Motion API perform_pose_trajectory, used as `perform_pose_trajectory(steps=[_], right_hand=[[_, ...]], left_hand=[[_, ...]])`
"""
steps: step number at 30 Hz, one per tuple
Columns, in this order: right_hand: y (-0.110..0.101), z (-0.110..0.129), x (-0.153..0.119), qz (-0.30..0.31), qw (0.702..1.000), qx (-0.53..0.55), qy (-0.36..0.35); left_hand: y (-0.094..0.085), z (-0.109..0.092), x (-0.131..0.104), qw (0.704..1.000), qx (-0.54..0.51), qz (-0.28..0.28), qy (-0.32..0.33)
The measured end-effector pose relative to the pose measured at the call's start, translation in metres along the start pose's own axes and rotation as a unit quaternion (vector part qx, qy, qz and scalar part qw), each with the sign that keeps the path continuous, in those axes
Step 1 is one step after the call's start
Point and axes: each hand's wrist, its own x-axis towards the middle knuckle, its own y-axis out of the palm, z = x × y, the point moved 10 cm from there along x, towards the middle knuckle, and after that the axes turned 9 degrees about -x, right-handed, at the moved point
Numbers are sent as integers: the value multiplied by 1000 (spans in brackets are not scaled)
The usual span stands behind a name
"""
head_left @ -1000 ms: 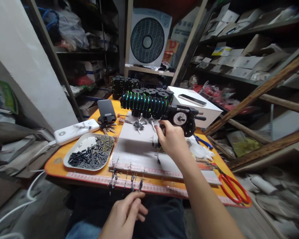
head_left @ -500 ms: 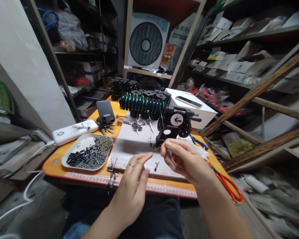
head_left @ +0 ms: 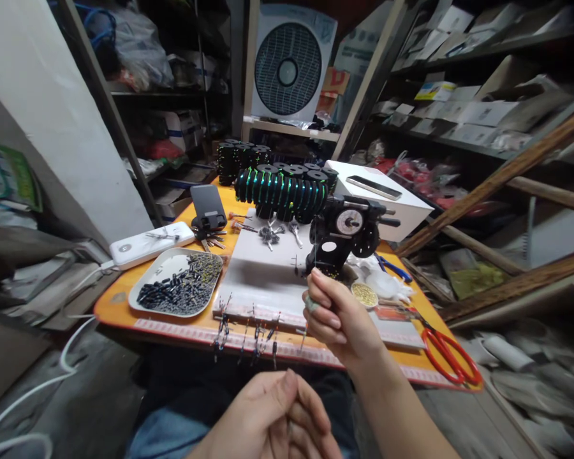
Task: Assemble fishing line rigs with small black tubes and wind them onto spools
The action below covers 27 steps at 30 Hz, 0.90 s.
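Observation:
My right hand [head_left: 337,313] is raised in front of the black spool-holding machine [head_left: 342,229]. Its fingertips are pinched together on a thin thread [head_left: 316,252] that rises toward the machine. A small pale green thing [head_left: 310,304] shows on or between its fingers; I cannot tell which. Low over my lap, my left hand [head_left: 277,414] is loosely cupped, palm turned partly up, with nothing visible in it. Several small black pieces with thin wire ends [head_left: 257,338] hang along the table's front edge. A cream tray [head_left: 136,294] of small black and grey parts stands on the left.
Black spools of green-blue thread [head_left: 282,191] stand behind the white board [head_left: 263,280]. Red-handled scissors [head_left: 452,357] lie at the right edge near a dish of gold beads [head_left: 364,294]. A phone [head_left: 374,187] rests on a white box [head_left: 397,207]. A white power bank [head_left: 153,245] lies left.
My left hand has dropped from the table's front edge to my lap and turned palm-up. My right hand remains pinched near the machine, slightly lower. The hanging pieces along the edge are now uncovered.

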Motion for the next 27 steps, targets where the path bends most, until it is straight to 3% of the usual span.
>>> perform_pose_trajectory(steps=[8, 13, 17, 20, 23, 25, 27], right_hand=[[-1, 2, -2, 6, 1000, 12, 1], [-2, 1, -3, 11, 1000, 8, -2], [-1, 2, -2, 14, 1000, 0, -7], [1, 6, -4, 16, 1000, -15, -14], [1, 14, -10, 13, 999, -40, -28], [0, 22, -15, 5, 995, -88, -44], [0, 31, -20, -2, 986, -157, -60]], left_hand=[[-4, 0, -13, 996, -31, -74, -46], [-8, 5, -13, 995, -22, -55, -74], [-14, 4, -14, 995, -14, -71, -61], [-7, 3, -14, 997, 2, -44, -60], [8, -21, -13, 991, 132, -17, 11], [20, -47, -13, 947, 305, -39, 88], [31, -65, -11, 904, 404, -58, 126]])
